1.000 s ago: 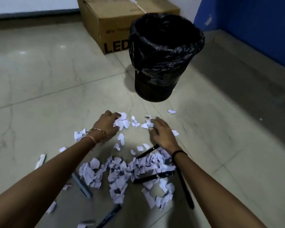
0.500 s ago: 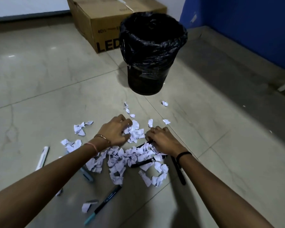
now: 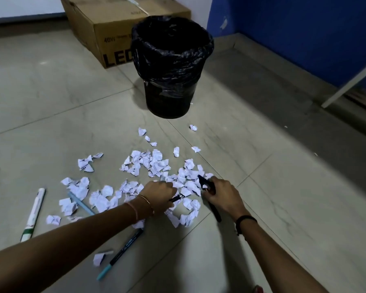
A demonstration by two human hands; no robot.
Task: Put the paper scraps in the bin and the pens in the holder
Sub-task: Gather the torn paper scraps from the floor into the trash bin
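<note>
A pale tiled floor (image 3: 51, 85) fills the head view, with a blue wall (image 3: 304, 28) at the far right and a cardboard box (image 3: 106, 24) at the back. Just in front of the box stands a black bin (image 3: 169, 94) lined with a black bag, upright and open. Nearer the camera, white paper scraps (image 3: 154, 163) lie scattered over the tiles in a loose heap, with a few stray bits closer to the bin.

The left hand (image 3: 159, 194) rests low among the scraps, its fingers curled down around the end of a black pen (image 3: 176, 198). The right hand (image 3: 222, 194) is closed around another black pen (image 3: 204, 180), whose tip sticks out past the fingers toward the heap. A third dark pen (image 3: 215, 211) lies on the floor under that wrist.

To the left lie a white marker (image 3: 33, 214), a light blue pen (image 3: 80, 203) half under scraps, and a black pen with a teal cap (image 3: 120, 253) near the left forearm.
</note>
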